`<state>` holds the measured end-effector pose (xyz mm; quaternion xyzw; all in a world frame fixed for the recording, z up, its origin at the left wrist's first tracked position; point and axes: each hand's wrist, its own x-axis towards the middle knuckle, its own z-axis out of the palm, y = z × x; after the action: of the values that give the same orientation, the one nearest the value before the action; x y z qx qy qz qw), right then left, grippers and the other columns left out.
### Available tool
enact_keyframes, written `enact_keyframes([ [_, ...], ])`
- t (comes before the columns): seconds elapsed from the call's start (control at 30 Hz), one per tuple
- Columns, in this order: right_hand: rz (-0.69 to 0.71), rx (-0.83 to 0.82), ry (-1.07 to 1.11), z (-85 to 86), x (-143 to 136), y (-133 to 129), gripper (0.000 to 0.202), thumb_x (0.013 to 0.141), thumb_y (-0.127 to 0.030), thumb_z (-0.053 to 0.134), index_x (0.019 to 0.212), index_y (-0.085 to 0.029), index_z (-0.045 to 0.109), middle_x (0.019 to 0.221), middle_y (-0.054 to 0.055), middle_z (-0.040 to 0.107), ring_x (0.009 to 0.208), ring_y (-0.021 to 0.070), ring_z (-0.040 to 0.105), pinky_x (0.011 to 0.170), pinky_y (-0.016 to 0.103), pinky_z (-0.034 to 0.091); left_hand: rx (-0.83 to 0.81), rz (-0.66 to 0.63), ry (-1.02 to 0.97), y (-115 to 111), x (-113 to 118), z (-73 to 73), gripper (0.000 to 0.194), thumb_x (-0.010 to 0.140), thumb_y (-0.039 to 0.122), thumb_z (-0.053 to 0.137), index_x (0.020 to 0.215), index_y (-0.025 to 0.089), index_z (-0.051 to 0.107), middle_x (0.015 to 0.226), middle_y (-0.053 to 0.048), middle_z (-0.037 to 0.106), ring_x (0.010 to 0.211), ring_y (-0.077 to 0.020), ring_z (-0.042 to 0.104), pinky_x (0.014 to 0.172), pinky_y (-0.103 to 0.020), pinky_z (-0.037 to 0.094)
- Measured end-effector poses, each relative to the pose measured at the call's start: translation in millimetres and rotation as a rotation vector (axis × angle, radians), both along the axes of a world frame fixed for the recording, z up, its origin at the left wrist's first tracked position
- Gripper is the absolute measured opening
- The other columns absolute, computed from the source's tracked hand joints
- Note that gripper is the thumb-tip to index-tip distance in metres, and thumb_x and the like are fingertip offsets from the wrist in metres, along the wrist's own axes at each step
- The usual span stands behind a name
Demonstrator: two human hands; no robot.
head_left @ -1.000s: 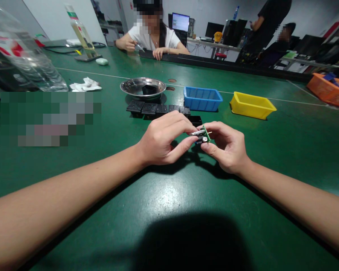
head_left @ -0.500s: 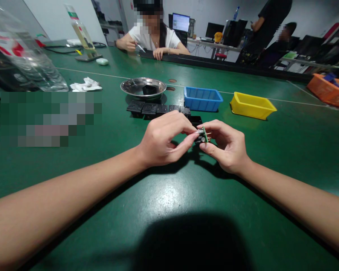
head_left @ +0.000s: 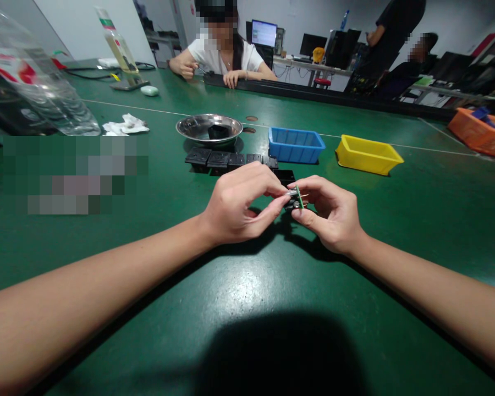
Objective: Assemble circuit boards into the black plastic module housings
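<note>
My left hand and my right hand meet above the green table, both pinching a small green circuit board with metal pins and a black part under it. The board stands on edge between my fingertips. Just behind my hands lies a row of several black plastic housings, and one more black piece sits right behind the board.
A steel bowl holding a black part stands behind the housings. A blue bin, a yellow bin and an orange bin lie to the right. A plastic bottle and crumpled tissue are at left. A person sits across.
The circuit board has turned from face-on to edge-on between my fingers. My hands have stayed in place.
</note>
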<state>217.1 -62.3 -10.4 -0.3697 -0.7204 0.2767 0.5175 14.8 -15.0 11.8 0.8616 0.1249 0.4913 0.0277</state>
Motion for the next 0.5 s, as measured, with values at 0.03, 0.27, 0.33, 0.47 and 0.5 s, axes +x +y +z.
enact_keyframes([
  [0.03, -0.003, -0.007, 0.001, -0.1, -0.1, 0.0, 0.035, 0.085, -0.045, 0.076, 0.111, -0.022, 0.068, 0.102, 0.007, 0.068, 0.089, 0.0211, 0.066, 0.078, 0.036, 0.058, 0.003, -0.005, -0.003, 0.2, -0.2, -0.1, 0.01, 0.093, 0.021, 0.062, 0.086, 0.018, 0.068, 0.08, -0.006, 0.074, 0.073, -0.0165, 0.069, 0.069, -0.03, 0.054],
  [0.27, -0.02, -0.007, 0.021, -2.2, 0.2, 1.8, 0.033, 0.084, -0.044, 0.078, 0.108, -0.022, 0.069, 0.098, 0.006, 0.07, 0.086, 0.0205, 0.067, 0.079, 0.037, 0.058, -0.032, -0.001, 0.034, 4.9, -0.8, -1.2, 0.012, 0.094, 0.021, 0.062, 0.085, 0.017, 0.067, 0.08, -0.005, 0.074, 0.073, -0.0152, 0.067, 0.071, -0.029, 0.052],
  [0.33, -0.035, -0.019, 0.021, -2.5, 0.1, 2.7, 0.034, 0.083, -0.043, 0.079, 0.107, -0.022, 0.069, 0.097, 0.005, 0.07, 0.084, 0.0196, 0.067, 0.078, 0.036, 0.058, -0.052, 0.017, 0.038, 6.4, -0.8, -1.6, 0.013, 0.095, 0.023, 0.062, 0.086, 0.016, 0.067, 0.081, -0.005, 0.073, 0.074, -0.0153, 0.067, 0.072, -0.029, 0.052],
  [0.47, -0.07, -0.044, -0.017, -2.6, -0.1, 4.4, 0.034, 0.084, -0.044, 0.078, 0.108, -0.021, 0.069, 0.098, 0.006, 0.07, 0.082, 0.0185, 0.066, 0.075, 0.034, 0.057, -0.13, 0.035, 0.064, 8.9, -1.2, -3.4, 0.016, 0.095, 0.025, 0.061, 0.084, 0.015, 0.067, 0.079, -0.004, 0.072, 0.075, -0.0149, 0.066, 0.073, -0.027, 0.051],
  [0.5, -0.074, -0.045, -0.026, -2.7, 0.0, 4.8, 0.034, 0.084, -0.044, 0.078, 0.109, -0.021, 0.07, 0.099, 0.006, 0.07, 0.083, 0.0184, 0.065, 0.075, 0.034, 0.057, -0.154, 0.039, 0.073, 9.4, -1.2, -4.1, 0.017, 0.096, 0.025, 0.061, 0.084, 0.015, 0.068, 0.079, -0.004, 0.072, 0.075, -0.0149, 0.066, 0.073, -0.027, 0.051],
])
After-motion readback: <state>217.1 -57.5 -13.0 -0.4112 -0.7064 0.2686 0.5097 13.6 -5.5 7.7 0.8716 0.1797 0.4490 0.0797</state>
